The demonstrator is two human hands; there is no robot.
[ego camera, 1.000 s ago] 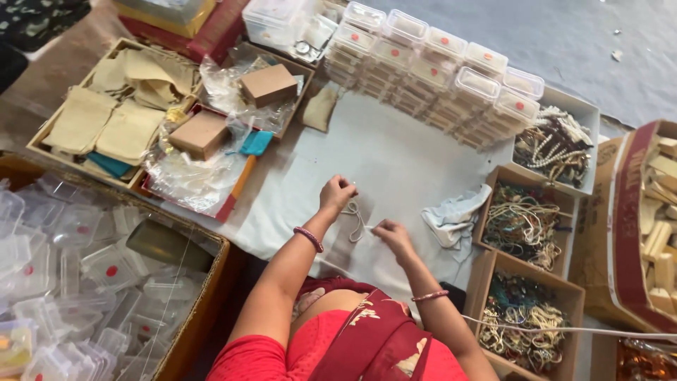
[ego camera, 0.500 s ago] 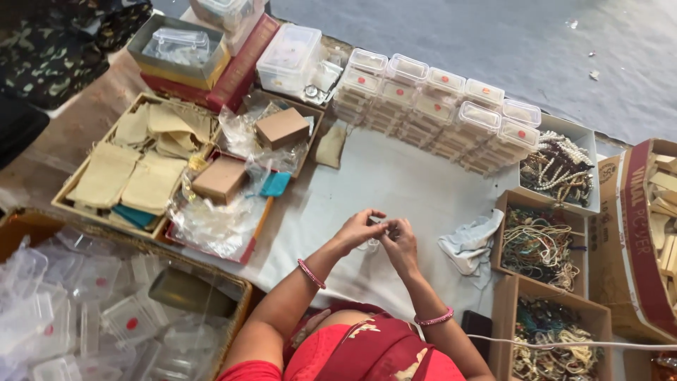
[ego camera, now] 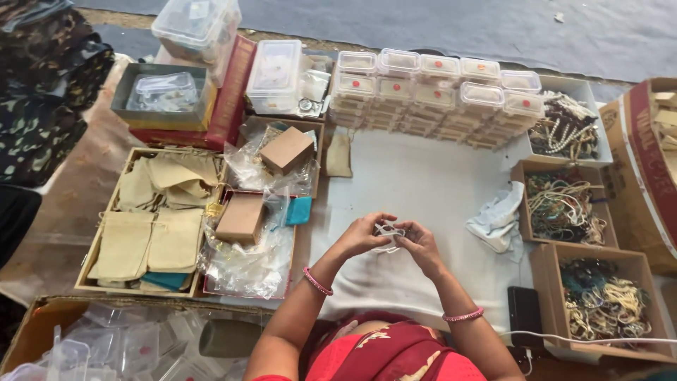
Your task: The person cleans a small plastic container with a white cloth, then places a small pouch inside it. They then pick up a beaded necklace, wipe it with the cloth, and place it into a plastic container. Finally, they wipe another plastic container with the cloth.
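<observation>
- Both hands met over the middle of the white cloth (ego camera: pixel 416 176), and between them sat a pale, thin looped cord (ego camera: pixel 387 235), raised just above the fabric.
- The left hand (ego camera: pixel 363 235) curled its fingers in, the grip pinching the cord's left side, thumb against fingertips.
- The right hand (ego camera: pixel 420 245) matched it, fingertips pressed together on the cord's right side; a pink beaded bangle circled each wrist.
- Just right of the hands, a crumpled pale rag (ego camera: pixel 499 220) lay soft and bunched on the cloth.
- Beyond the hands ran a row of stacked clear plastic boxes (ego camera: pixel 437 88), rectangular, lids marked with small red dots.
- At the right, three open cardboard trays held tangled beaded necklaces (ego camera: pixel 564 208), glossy strands in white, green and cream.
- On the left, a shallow tray held flat beige fabric pouches (ego camera: pixel 151 226), coarse weave, laid overlapping.
- Beside it, two plain brown cardboard boxes (ego camera: pixel 242 217) rested on crinkled clear plastic bags.
- A black flat device (ego camera: pixel 525 324) lay near the right elbow, with a white cable running from it.
</observation>
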